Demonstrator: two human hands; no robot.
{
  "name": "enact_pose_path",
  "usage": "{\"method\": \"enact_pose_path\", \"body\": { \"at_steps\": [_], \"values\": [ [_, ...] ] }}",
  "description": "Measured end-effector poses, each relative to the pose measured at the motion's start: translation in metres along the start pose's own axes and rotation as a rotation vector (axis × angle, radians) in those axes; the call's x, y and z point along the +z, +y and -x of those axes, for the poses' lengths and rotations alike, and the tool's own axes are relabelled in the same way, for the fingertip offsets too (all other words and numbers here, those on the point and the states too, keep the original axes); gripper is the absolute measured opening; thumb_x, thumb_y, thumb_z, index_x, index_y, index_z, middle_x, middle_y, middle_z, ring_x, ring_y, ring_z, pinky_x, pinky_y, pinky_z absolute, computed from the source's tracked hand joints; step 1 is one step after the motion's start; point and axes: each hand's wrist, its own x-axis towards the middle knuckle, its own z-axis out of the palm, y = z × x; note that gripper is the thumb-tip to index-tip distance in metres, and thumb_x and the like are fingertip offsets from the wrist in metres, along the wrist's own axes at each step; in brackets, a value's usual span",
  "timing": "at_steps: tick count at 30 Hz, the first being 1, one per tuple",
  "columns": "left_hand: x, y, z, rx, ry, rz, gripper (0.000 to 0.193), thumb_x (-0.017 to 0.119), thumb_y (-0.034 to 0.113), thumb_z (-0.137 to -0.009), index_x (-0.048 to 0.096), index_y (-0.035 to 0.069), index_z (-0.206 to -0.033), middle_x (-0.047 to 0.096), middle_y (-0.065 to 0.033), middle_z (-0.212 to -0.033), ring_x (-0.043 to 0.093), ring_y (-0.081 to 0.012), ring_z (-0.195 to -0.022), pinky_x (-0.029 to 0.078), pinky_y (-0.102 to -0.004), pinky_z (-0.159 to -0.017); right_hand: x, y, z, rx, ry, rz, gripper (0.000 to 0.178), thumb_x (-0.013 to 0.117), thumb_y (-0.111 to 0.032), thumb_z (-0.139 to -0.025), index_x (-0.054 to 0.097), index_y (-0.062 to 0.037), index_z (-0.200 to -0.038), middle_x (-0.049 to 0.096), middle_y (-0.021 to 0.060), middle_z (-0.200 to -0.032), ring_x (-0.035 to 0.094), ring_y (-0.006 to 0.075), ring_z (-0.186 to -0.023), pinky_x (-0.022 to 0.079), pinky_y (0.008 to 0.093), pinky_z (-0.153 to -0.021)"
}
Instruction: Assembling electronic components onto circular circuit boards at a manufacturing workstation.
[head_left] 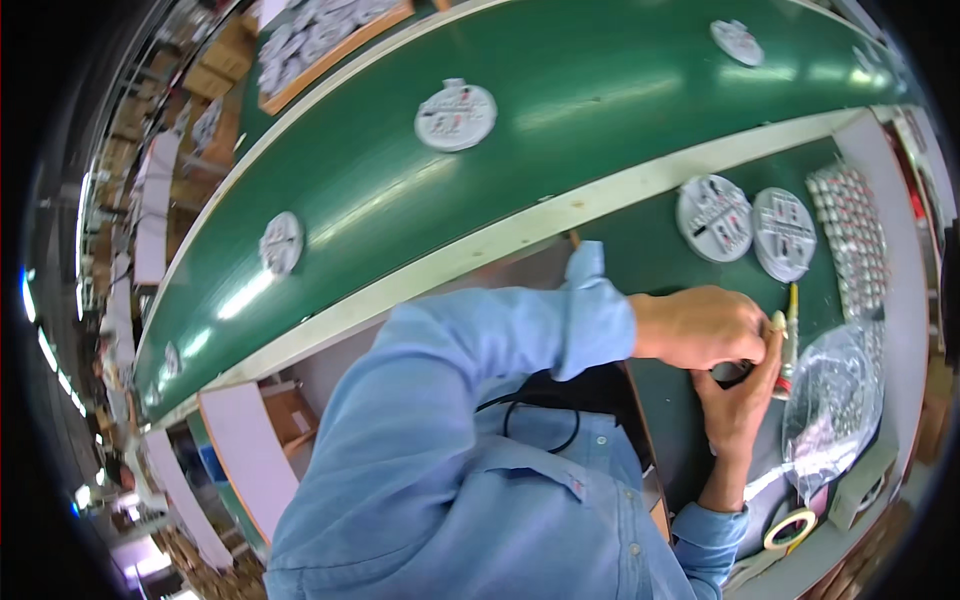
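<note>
My left hand (700,326) reaches across from the left with its fingers curled, over the green worktop (650,235). My right hand (742,400) comes up from below and meets it, its fingers bent. The hands press together around something small; what it is stays hidden. A cream-coloured tip (778,322) shows at the right hand's fingers. Just beyond them lies a slim tube (790,345) with a yellow end and some red near its base. Two round white discs with small parts on them, a left one (714,218) and a right one (784,234), lie beyond the hands.
A curved green conveyor (600,100) carries several white discs, one of them (456,116) near its middle. A pale rail (520,235) borders it. At right are a tray of small round parts (850,235), a clear plastic bag (832,410) and a tape roll (790,528).
</note>
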Motion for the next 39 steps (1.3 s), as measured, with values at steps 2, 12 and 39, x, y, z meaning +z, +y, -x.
{"method": "enact_pose_path", "body": {
  "at_steps": [2, 12, 39],
  "values": [
    [0.004, 0.01, -0.001, -0.017, 0.023, -0.023, 0.01, 0.072, 0.014, -0.086, 0.068, 0.006, -0.085, 0.067, -0.0101, -0.082, 0.066, -0.0318, -0.085, 0.054, -0.045, -0.081, 0.001, -0.002, -0.003, -0.047, -0.012, 0.005, 0.121, 0.102, -0.027, -0.072, 0.034, 0.0063, -0.166, 0.047, 0.0289, -0.164, 0.049, 0.0481, -0.149, 0.041, 0.0526, -0.124],
    [-0.01, 0.019, -0.008, -0.212, 0.034, -0.047, 0.018, 0.078, 0.003, -0.084, 0.077, 0.003, -0.102, 0.072, -0.014, -0.089, 0.074, -0.0348, -0.09, 0.06, -0.0446, -0.08, -0.006, -0.007, -0.018, -0.1, 0.037, -0.031, 0.115, 0.101, -0.022, -0.065, 0.043, 0.0058, -0.16, 0.058, 0.0289, -0.148, 0.054, 0.0502, -0.141, 0.048, 0.055, -0.117],
    [-0.044, 0.056, 0.008, -0.755, 0.077, 0.261, 0.026, 0.081, 0.022, -0.102, 0.08, -0.003, -0.109, 0.078, -0.0101, -0.091, 0.071, -0.0142, -0.079, 0.055, -0.0297, -0.067, -0.127, 0.055, -0.012, 0.434, 0.145, -0.145, 0.048, 0.07, -0.032, -0.109, 0.068, 0.0048, -0.14, 0.076, 0.0156, -0.12, 0.068, 0.0174, -0.11, 0.054, 0.0361, -0.096]
  ]
}}
